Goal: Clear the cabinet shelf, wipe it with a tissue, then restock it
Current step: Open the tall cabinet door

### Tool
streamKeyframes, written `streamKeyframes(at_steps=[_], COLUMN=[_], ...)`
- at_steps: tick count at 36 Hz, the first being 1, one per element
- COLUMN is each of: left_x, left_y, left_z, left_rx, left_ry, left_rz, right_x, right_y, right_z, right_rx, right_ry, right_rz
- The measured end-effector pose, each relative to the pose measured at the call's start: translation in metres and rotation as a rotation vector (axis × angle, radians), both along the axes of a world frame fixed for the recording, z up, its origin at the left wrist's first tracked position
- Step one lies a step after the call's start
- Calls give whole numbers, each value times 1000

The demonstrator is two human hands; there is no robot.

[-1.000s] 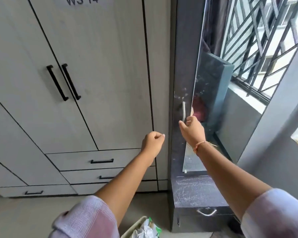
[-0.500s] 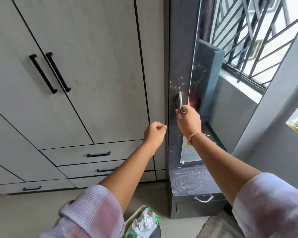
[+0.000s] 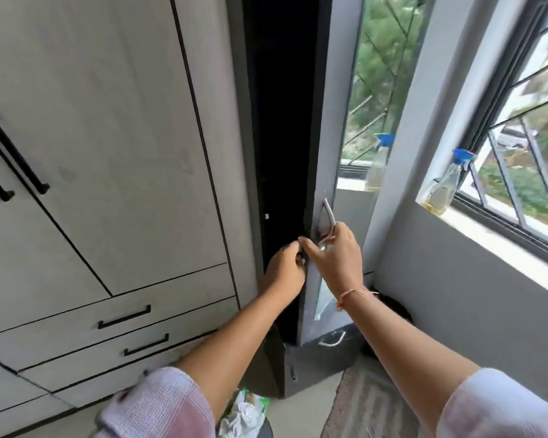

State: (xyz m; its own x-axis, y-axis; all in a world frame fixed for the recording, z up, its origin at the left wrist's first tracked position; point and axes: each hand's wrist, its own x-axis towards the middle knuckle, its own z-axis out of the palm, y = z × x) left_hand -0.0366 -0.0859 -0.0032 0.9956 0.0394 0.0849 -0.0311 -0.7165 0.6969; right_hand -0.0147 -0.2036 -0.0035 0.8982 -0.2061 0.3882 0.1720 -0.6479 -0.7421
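A tall, narrow dark cabinet (image 3: 279, 128) stands between the pale wardrobe and the window, with its mirrored door (image 3: 337, 99) swung partly open. My right hand (image 3: 337, 251) grips the door's silver handle (image 3: 329, 216). My left hand (image 3: 283, 270) curls around the door's inner edge just beside the right hand. The cabinet's inside is black, and no shelf or contents can be made out.
A pale wardrobe (image 3: 108, 153) with black handles and drawers fills the left. A spray bottle (image 3: 446, 184) stands on the window sill at right, and the mirror reflects it. A bin with crumpled waste (image 3: 244, 415) sits by my feet. A dark drawer (image 3: 329, 343) lies under the door.
The mirrored door has swung open from shut, pulled by my right hand on the handle. My left hand moved from the wardrobe front to the door's edge. The view shifted right.
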Motion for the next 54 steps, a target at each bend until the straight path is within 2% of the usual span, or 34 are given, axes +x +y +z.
streamKeyframes(at_steps=[5, 12, 16, 21, 33, 40, 47, 54], left_x=[-21, -42, -49, -55, -33, -24, -17, -9], left_y=[-22, -60, -82, -116, -206, -261, -285, -295], left_z=[-9, -16, -23, -27, -18, -15, -10, -11], left_rx=[20, -26, -38, -38, 87, 240, 362, 462], left_ry=[-51, -136, -152, -84, -76, -116, -122, -134], left_rz=[-59, -269, -402, -540, -521, -510, -488, -457], right_x=[-30, -63, -78, -93, -84, -78, -78, -80], right_y=[-22, -54, -81, -114, -225, -268, -291, -310], right_z=[3, -2, -7, -4, -4, -10, -25, -23], right_rx=[40, 91, 71, 73, 115, -44, -328, -670], right_ry=[14, 2, -57, -179, -150, -143, 23, -101], right_rz=[-71, -161, -223, -324, -439, -326, -281, -258])
